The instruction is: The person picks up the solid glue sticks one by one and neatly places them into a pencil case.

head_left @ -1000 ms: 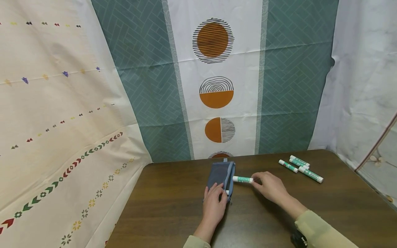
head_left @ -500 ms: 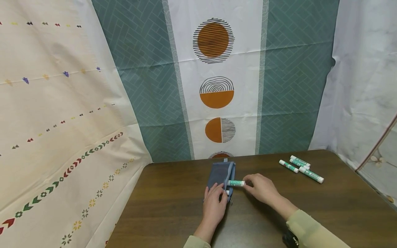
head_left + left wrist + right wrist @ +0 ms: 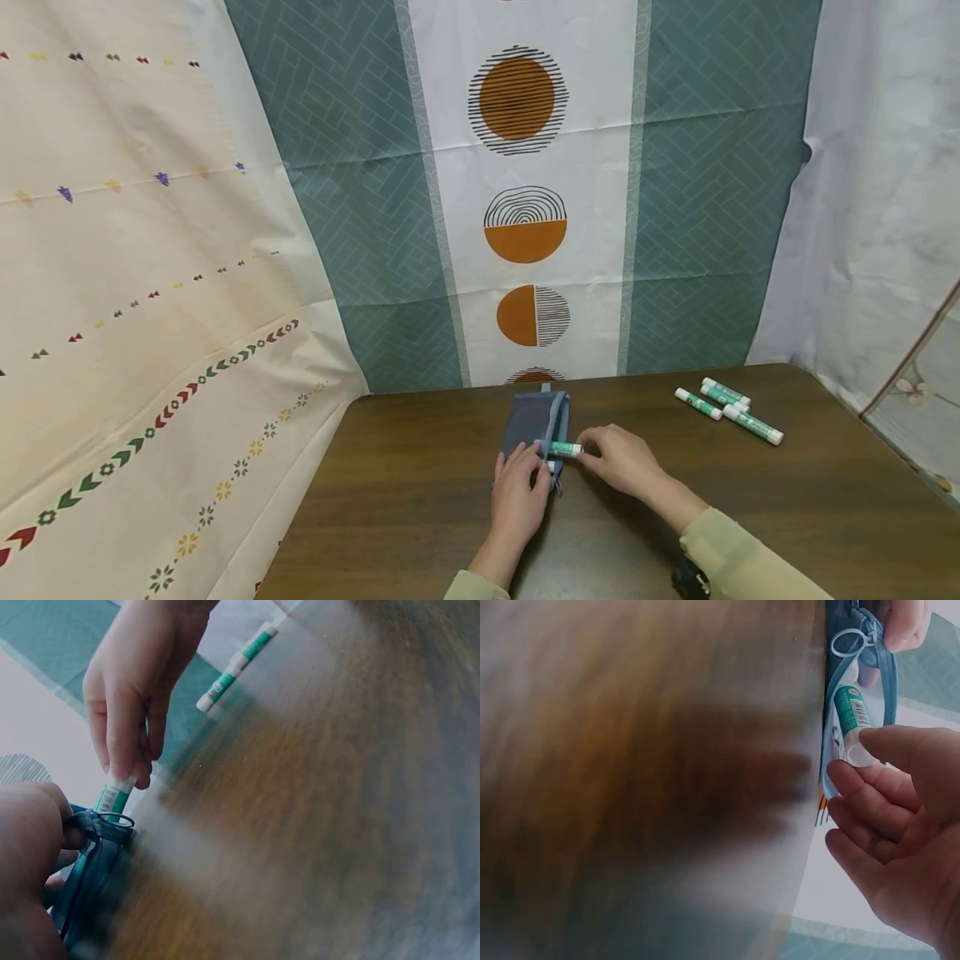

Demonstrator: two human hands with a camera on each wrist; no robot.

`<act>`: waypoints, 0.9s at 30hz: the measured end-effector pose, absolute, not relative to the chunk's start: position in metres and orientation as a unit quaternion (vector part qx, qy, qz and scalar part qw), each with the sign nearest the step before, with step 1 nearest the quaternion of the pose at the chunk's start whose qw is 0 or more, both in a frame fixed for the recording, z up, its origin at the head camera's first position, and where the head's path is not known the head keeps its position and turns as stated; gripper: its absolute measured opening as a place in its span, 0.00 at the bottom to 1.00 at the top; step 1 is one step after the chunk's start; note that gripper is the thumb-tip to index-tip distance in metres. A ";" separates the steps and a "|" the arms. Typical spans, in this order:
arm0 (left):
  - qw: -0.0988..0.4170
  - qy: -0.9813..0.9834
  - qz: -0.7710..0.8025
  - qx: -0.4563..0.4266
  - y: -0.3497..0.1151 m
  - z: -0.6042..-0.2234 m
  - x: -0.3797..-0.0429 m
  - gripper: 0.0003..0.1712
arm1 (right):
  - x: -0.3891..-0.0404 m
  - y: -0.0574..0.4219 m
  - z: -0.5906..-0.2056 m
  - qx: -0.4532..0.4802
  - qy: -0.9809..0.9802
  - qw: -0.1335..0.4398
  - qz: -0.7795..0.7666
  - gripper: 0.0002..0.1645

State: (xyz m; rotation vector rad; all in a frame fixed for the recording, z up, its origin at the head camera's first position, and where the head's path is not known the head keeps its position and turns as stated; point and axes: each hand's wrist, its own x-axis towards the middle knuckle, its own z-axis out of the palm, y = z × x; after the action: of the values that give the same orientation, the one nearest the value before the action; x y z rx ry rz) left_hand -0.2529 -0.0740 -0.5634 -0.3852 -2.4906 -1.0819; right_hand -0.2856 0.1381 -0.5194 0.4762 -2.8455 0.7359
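Observation:
A blue-grey zippered pouch (image 3: 523, 417) lies on the table with its long side unzipped toward the right. My left hand (image 3: 516, 493) holds its near end, thumb and fingers at the opening's edge, as the right wrist view also shows. Between the thumb and fingers of my right hand (image 3: 621, 460) is the white end of a green-and-white glue stick (image 3: 566, 449). The far part of this glue stick (image 3: 853, 709) is inside the pouch opening, partly hidden. Another white end (image 3: 551, 466) shows in the opening beside my left fingers.
Several more glue sticks (image 3: 752, 423) lie in a loose group at the back right of the brown wooden table (image 3: 390, 500). Patterned curtains (image 3: 720, 208) hang behind the table's back edge and along both sides.
My right hand has moved left and slightly nearer, bringing the glue stick from beside the pouch to partway inside its opening. The left hand and pouch have stayed in place.

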 end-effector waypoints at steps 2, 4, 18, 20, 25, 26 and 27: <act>0.201 -0.889 -0.388 -0.140 -0.074 -0.564 -0.253 0.12 | -0.286 0.136 -0.520 0.164 -0.951 0.083 0.248 0.08; 0.200 -0.888 -0.390 -0.140 -0.074 -0.564 -0.253 0.12 | -0.286 0.134 -0.521 0.167 -0.949 0.085 0.252 0.07; 0.192 -0.886 -0.400 -0.139 -0.073 -0.562 -0.252 0.13 | -0.289 0.118 -0.522 0.188 -0.948 0.070 0.246 0.06; 0.190 -0.886 -0.399 -0.140 -0.074 -0.562 -0.253 0.12 | -0.290 0.116 -0.523 0.191 -0.947 0.067 0.248 0.06; 0.189 -0.887 -0.398 -0.137 -0.074 -0.563 -0.252 0.12 | -0.292 0.113 -0.523 0.198 -0.947 0.063 0.245 0.07; 0.190 -0.888 -0.396 -0.137 -0.074 -0.563 -0.252 0.12 | -0.292 0.112 -0.524 0.199 -0.947 0.063 0.242 0.07; 0.190 -0.889 -0.395 -0.137 -0.074 -0.563 -0.253 0.12 | -0.293 0.111 -0.524 0.200 -0.948 0.062 0.239 0.08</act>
State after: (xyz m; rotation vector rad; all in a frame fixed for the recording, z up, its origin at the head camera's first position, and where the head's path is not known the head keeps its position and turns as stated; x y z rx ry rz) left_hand -0.2525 -0.0738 -0.5630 -0.3841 -2.4978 -1.1097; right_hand -0.2927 0.1114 -0.5239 0.6050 -2.8668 0.7240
